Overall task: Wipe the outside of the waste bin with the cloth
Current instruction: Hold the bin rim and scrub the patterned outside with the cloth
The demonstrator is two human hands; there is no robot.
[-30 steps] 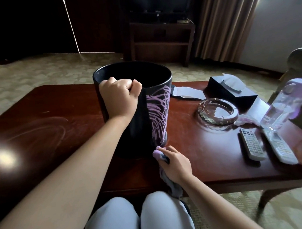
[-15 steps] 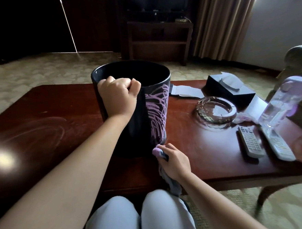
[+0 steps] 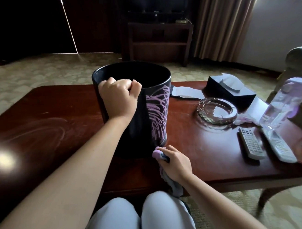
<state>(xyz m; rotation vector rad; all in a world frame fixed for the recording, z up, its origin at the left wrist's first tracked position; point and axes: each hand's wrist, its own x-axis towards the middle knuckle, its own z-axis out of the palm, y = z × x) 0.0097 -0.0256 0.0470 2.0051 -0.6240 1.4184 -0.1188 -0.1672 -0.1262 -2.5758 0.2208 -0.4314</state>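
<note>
A black waste bin (image 3: 143,118) with purple scribble marks on its right side stands upright on the dark red wooden table (image 3: 57,121). My left hand (image 3: 118,97) grips the bin's near rim, fingers curled over the edge. My right hand (image 3: 175,162) holds a bunched purple-grey cloth (image 3: 158,154) low against the bin's base at its near right side. The cloth's loose end hangs down past the table's front edge. The bin's far side is hidden.
On the table's right half lie a glass ashtray (image 3: 218,111), a black tissue box (image 3: 232,90), two remotes (image 3: 252,143), a clear water bottle (image 3: 281,105) and a paper (image 3: 186,92). My knees (image 3: 136,219) sit below the table's front edge.
Both hands stay almost where they were. The right hand with the cloth has shifted slightly at the bin's base. The view has drifted a little.
</note>
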